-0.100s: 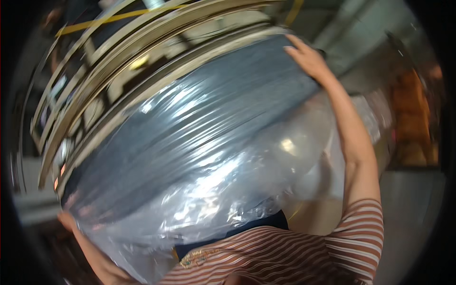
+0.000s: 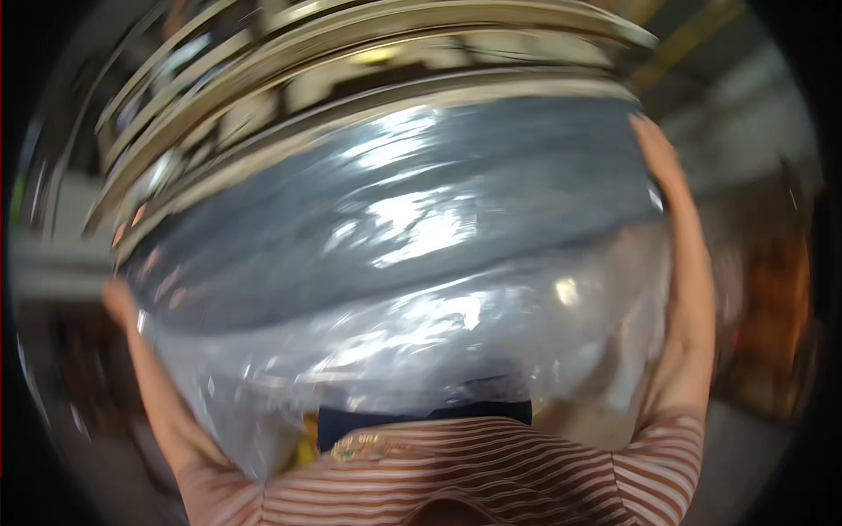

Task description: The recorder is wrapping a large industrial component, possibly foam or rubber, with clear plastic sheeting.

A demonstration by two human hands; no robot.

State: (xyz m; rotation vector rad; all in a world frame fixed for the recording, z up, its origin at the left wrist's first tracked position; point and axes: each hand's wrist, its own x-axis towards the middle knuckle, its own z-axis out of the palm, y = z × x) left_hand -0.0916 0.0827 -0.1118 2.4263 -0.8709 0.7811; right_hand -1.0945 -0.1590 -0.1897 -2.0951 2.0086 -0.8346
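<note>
Clear plastic film [image 2: 421, 333] stretches between my two hands over a wide dark grey-blue panel [image 2: 544, 167]; its material is hard to tell under the glare. My left hand [image 2: 121, 302] is closed at the left edge of the film, blurred, with its fingers partly hidden. At the far right corner, my right hand [image 2: 660, 153] has its fingers bent over the edge of the covered panel, gripping the film there. The film's near part hangs loosely toward my waist.
Beyond the panel run several curved-looking beige rails [image 2: 351, 44], with a small yellow item [image 2: 375, 56] among them. An orange-brown object [image 2: 772, 307] stands to the right, blurred. Yellow bars [image 2: 693, 44] show at the far right.
The view has turned, so the panel lies more level in it. My left hand appears higher in the picture, my right hand farther right and lower. Both remain at the film's edges.
</note>
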